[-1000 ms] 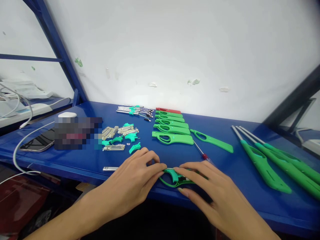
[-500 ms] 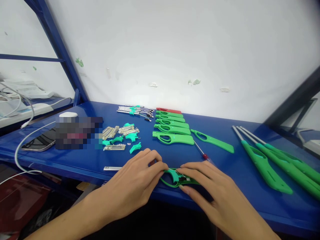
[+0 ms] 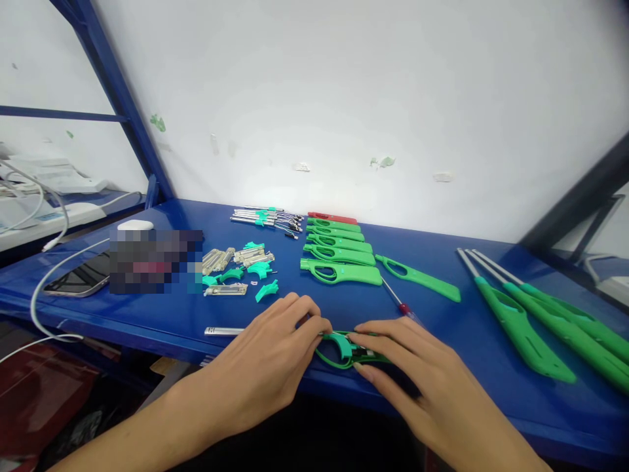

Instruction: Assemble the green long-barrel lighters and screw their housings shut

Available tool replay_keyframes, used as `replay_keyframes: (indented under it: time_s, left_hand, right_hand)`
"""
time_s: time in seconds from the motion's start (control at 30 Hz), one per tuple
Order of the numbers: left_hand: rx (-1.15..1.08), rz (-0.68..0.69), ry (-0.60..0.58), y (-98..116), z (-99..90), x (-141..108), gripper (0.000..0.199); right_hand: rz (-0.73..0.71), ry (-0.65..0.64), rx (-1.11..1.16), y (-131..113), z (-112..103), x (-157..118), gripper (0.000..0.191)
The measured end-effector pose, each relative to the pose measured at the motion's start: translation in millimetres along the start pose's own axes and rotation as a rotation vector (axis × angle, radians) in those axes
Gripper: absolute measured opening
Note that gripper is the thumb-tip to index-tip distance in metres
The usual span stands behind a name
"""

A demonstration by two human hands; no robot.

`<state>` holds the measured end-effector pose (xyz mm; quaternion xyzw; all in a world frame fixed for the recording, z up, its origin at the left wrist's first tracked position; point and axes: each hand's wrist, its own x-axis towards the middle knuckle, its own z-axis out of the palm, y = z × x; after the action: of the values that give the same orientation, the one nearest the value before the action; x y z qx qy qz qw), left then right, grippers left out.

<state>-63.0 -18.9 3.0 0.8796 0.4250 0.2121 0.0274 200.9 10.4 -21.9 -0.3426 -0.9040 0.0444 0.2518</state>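
Room lies between the right hand point(image 3: 435, 367) and 3 green lighters point(image 3: 555, 322) blocking the way farther right.

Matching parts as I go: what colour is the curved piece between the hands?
The curved piece is teal, seen best in the head view.

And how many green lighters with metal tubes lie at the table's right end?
3, fanned out: the left lighter, the middle lighter and the right lighter. The picture's edge cuts the latter two; more may be outside.
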Motion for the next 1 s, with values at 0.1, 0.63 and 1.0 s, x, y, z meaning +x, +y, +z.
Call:
replay_keyframes:
  time_s: [0.1, 0.63, 1.0]
  left_hand:
    - [-0.017, -0.009, 0.013, -0.5, 1.0, -0.4, 0.030]
    - [-0.017, -0.018, 0.015, 1.0, 1.9, 0.1, 0.033]
    - [0.006, -0.011, 0.058, -0.3, 6.0, -3.8, 0.032]
  right_hand:
    - [-0.014, 0.014, -0.002, 0.5, -0.4, 0.3, 0.028]
    - [-0.018, 0.026, -0.001, 1.9, 1.5, 0.8, 0.027]
    - [-0.015, -0.003, -0.014, -0.6, -1.0, 1.2, 0.032]
